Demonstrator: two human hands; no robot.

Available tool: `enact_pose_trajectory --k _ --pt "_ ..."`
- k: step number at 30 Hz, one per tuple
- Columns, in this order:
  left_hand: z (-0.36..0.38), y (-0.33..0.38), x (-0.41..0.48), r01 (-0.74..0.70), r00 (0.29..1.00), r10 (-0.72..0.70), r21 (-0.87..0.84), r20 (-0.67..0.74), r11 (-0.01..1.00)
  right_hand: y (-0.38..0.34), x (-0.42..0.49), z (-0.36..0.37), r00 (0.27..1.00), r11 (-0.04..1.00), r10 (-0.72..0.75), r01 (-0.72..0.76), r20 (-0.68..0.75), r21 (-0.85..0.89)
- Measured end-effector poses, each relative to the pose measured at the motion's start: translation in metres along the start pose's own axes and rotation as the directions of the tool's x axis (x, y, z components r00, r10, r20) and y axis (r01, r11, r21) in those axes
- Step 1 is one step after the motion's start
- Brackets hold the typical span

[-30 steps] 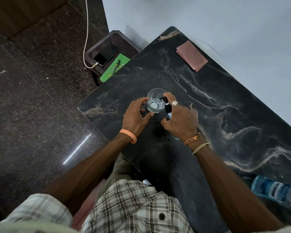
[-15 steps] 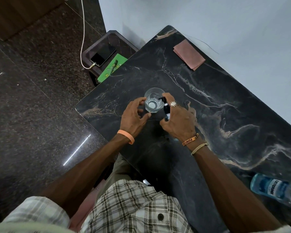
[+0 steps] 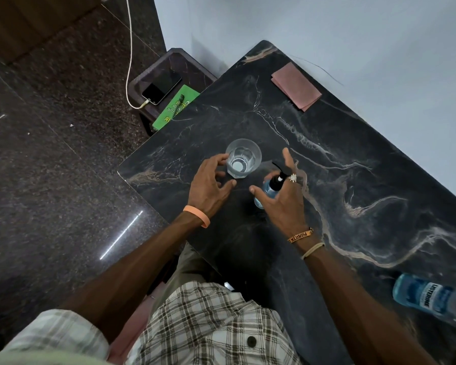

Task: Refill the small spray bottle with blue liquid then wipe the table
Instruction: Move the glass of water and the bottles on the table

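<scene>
Nearest on my feed is a checked shirt [image 3: 208, 325], with both bare forearms reaching out over the dark marbled worktop [image 3: 353, 193].

Near right: a mouthwash bottle [image 3: 432, 302] lies on its side on the worktop, close to the edge of view. Its contents are blue and the label reads LISTERINE. It is well apart from both hands.

Middle: the left hand [image 3: 208, 185], with an orange band [image 3: 198, 218] at the wrist, is spread with loosely bent fingers and grips nothing. Its forefinger reaches the left side of the glass [image 3: 243, 158], though I cannot tell if it touches.

The right hand [image 3: 284, 206] is also spread, fingers apart and mostly straight, forefinger pointing away from me, and a ring [image 3: 292, 177] shows on one finger. The spray bottle [image 3: 270, 187], blue body and black top, sits in the gap between thumb and fingers, just right of the glass. The fingers are not wrapped round it, and I cannot tell whether the palm touches it.

The glass stands upright with a little clear liquid at the bottom.

Far: a folded pink cloth [image 3: 296, 86] lies at the far corner of the worktop, beside the pale wall [image 3: 327, 27]. Beyond the left edge a low dark stool [image 3: 192, 67] carries a phone [image 3: 161, 86] on a white cable [image 3: 129, 48] and a green booklet [image 3: 177, 108].
</scene>
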State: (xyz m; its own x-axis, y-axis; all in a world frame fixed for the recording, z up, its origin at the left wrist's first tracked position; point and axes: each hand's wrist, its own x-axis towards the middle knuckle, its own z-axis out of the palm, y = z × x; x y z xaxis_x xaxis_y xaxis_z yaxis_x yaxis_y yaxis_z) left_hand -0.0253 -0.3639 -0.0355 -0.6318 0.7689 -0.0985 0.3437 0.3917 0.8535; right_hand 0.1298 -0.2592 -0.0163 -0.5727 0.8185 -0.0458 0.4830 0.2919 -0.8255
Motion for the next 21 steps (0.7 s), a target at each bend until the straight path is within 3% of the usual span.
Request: enact_pose_trajectory --k 5,11,21 --pt "0.001 0.001 -0.001 -0.008 1.000 0.008 -0.002 -0.005 1.000 0.014 -0.017 0.000 0.993 0.997 0.041 -0.047 -0.110 -0.061" --pt "0.006 0.000 -0.005 0.016 1.000 -0.017 -0.055 -0.023 0.998 0.019 -0.035 -0.017 0.968 0.992 0.129 -0.123 -0.216 0.040" --pt "0.009 -0.002 -0.008 0.036 0.999 -0.037 -0.049 -0.016 0.998 0.038 -0.062 -0.027 0.946 0.961 0.271 -0.256 -0.180 0.101"
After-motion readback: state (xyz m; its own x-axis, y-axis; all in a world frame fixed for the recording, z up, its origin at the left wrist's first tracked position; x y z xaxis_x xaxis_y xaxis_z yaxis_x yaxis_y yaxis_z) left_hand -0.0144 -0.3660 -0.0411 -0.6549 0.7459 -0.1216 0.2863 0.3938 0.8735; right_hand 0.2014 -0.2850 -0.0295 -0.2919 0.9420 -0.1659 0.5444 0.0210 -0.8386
